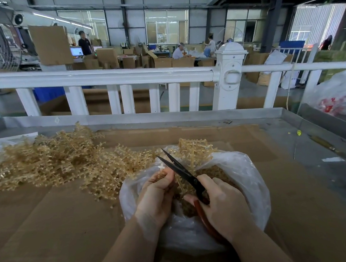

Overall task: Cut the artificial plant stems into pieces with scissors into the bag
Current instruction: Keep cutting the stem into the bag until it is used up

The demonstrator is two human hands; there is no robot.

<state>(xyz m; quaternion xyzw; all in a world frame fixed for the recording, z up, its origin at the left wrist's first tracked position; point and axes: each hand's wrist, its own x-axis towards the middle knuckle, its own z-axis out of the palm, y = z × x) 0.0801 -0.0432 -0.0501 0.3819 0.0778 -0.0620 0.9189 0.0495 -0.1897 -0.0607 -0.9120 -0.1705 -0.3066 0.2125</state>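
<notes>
Starting at the left of the frame, a loose heap of pale golden artificial plant stems (50, 159) sprawls across the brown cardboard (50, 223) that covers my bench, reaching from the left edge toward the centre. Below that heap, the lower left of the frame is bare cardboard, the widest open room I have. Along the top of the work area runs the bench's raised grey metal rim (145, 117), and just behind it a white railing (107, 78) crosses the whole width.

Lower centre, my left hand (157, 193) is curled around a sprig of stems (162, 167), pinching it between thumb and fingers over the mouth of the clear plastic bag (246, 176). The bag sits on the cardboard directly in front of me, its rim crumpled open around both wrists, with cut golden pieces (216, 171) piled inside and a clump of stems (192, 148) leaning over its far edge.

Just right of the sprig, the scissors (180, 168) point up and to the left, black blades parted, tips above the bag's far rim. My right hand (221, 206) grips their reddish handles, fingers wrapped round the loops.

Right of the bag the cardboard ends in a straight edge and bare grey bench metal shows, carrying a small yellow object (299, 133). At the right edge of the frame the rim angles toward me, and beyond it bulges a large white plastic sack (342, 95).
</notes>
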